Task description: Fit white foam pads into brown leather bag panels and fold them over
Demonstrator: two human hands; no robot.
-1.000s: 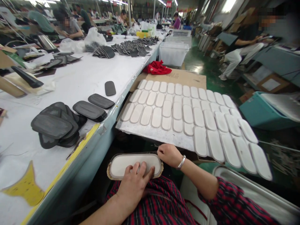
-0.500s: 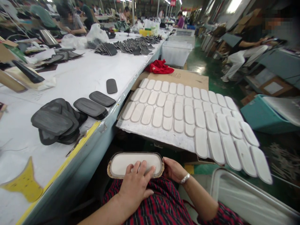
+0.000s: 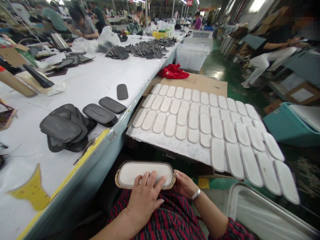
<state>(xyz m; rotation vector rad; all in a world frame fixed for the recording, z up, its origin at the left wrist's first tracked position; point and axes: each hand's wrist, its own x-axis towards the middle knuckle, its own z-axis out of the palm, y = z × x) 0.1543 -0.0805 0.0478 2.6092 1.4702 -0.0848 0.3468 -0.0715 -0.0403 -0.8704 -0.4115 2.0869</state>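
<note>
Head view: I see the left grip spread flat on a pale panel directly beneath it. The right grip touches the panel's edge, just right of the left one; I cannot tell whether it pinches. Beyond both, rows of pale pieces look finished; the panel seems unfinished. Dark pads lie further left on the counter, their status unclear.

Glare on green floor, blurry right edge
</note>
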